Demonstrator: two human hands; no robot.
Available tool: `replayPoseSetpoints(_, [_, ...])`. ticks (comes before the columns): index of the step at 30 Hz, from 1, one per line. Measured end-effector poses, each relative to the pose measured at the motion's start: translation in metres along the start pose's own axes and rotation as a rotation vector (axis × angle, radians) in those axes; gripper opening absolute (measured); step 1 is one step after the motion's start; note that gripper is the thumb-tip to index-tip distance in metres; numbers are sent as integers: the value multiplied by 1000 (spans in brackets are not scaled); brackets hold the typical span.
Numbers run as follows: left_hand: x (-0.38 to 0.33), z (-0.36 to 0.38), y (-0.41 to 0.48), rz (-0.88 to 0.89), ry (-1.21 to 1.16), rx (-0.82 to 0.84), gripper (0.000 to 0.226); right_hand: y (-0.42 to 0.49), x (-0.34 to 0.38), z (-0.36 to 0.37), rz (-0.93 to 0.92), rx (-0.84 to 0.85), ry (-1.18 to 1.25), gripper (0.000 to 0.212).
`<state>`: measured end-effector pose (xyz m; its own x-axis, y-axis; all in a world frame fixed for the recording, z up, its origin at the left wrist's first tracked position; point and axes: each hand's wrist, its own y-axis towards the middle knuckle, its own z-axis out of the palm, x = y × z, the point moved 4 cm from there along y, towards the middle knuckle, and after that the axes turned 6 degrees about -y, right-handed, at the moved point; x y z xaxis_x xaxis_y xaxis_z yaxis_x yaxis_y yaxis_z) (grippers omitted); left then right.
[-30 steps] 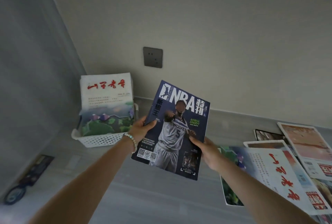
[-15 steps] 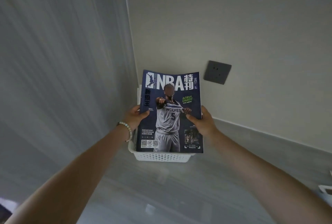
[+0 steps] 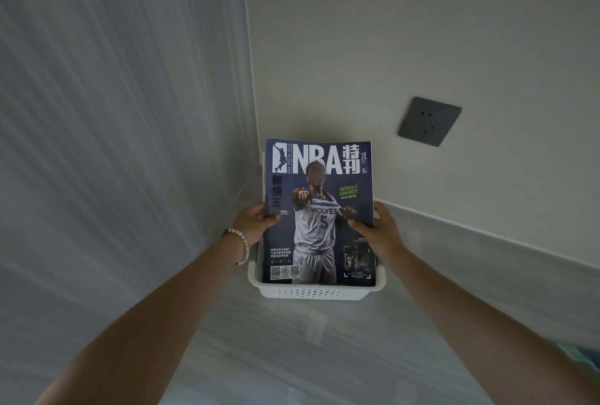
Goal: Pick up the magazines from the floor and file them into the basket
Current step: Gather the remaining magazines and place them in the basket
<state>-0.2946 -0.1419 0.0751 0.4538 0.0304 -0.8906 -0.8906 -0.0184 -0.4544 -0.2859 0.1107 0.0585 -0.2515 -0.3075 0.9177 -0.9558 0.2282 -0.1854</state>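
Corner basket (image 3: 311, 292) partly hidden behind magazine (image 3: 319, 209) clamped in left grip (image 3: 256, 222) and right grip (image 3: 378, 232).

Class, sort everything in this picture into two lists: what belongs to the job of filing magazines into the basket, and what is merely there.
Belongs to the job:
NBA magazine, standing in the basket
white basket
left hand and right hand, each gripping a side edge of the magazine

Merely there:
grey wall socket
bead bracelet on the left wrist
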Motion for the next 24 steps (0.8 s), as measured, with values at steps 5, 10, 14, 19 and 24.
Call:
replayPoseSetpoints(5, [-4,-5,-1,18,-20,-30,45,3,-8,-5,73,1,48,36])
replayPoseSetpoints(10, [-13,-7,-15,114,-87,-184,49,-4,-10,-22,113,-35,154,31])
replayPoseSetpoints(14, [-18,4,-32,229,-67,-287,53,-15,-18,-46,126,-19,185,32])
replayPoseSetpoints(19, [-20,52,-48,186,-33,-36,49,-30,-35,-89,158,39,214,42])
replayPoseSetpoints(24, [-8,137,-77,164,82,74,42,-54,-56,-164,159,44,214,49])
